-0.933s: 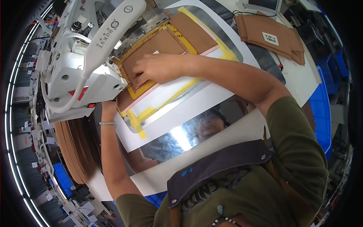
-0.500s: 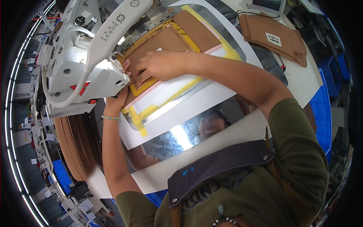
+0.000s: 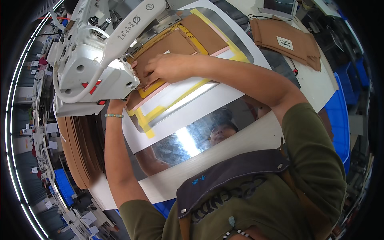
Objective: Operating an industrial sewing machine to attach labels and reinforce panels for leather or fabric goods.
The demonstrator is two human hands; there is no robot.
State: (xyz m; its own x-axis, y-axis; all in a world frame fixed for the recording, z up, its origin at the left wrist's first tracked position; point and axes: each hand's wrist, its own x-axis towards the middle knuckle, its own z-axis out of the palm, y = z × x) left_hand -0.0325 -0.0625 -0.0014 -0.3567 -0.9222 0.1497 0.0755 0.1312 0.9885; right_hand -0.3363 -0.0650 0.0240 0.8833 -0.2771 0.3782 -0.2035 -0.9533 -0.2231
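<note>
A yellow-edged frame (image 3: 203,47) borders a brown panel (image 3: 166,45) on a white sheet (image 3: 182,96) with yellow tape, beneath the white sewing machine head (image 3: 96,66). My right hand (image 3: 170,68) rests on the near part of the frame beside the machine's nose, its fingers bent downward and slightly apart, seemingly pressing rather than gripping. Most of my left hand (image 3: 117,105) is hidden behind the machine head. Only its wrist with a beaded bracelet and a few fingertips at the frame's left edge show. The stitching spot is out of sight.
Brown flat pieces (image 3: 286,42) lie stacked at the back right, near a screen (image 3: 279,5). More brown sheets (image 3: 78,150) stand in a pile left of the table. A shiny metal plate (image 3: 190,138) lies in front of the white sheet. At the right is a blue bin (image 3: 340,116).
The frame and white sheet have shifted slightly left, toward the machine. My left wrist has gone a little farther forward beneath the machine head. My right hand stays on the frame.
</note>
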